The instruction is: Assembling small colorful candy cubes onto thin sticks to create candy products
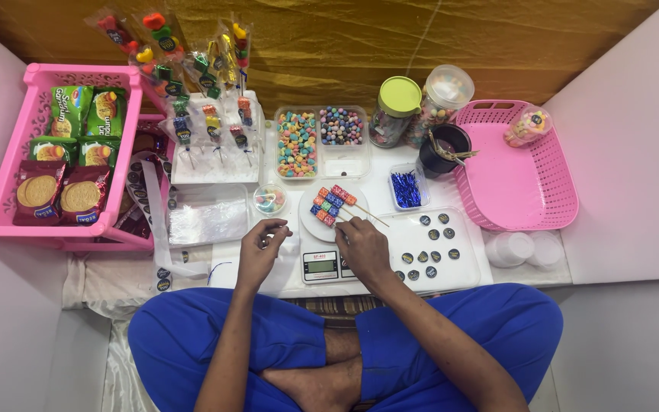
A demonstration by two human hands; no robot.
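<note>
Below the head camera, a person in blue trousers sits cross-legged at a low white table [512, 276]. Their right hand [361, 243] reaches to a small digital scale [329, 263], its fingers pinched narrow at the near end of the candy skewers [335, 204] lying on the scale's round white plate [316, 226]; the skewers carry coloured sugar cubes. Their left hand [262, 244] is just left of the scale, fingers curled close together, though I cannot tell whether it holds anything. Behind the plate stand a clear divided tray of coloured sweets [297, 143], a green-lidded jar [397, 108] and a rack of wrapped skewers [209, 114]. Right of the scale lie round dark stickers [429, 246] on a clear sheet, with a pink basket [519, 175] further right. A pink crate of snack packets [70, 145] sits at far left.
</note>
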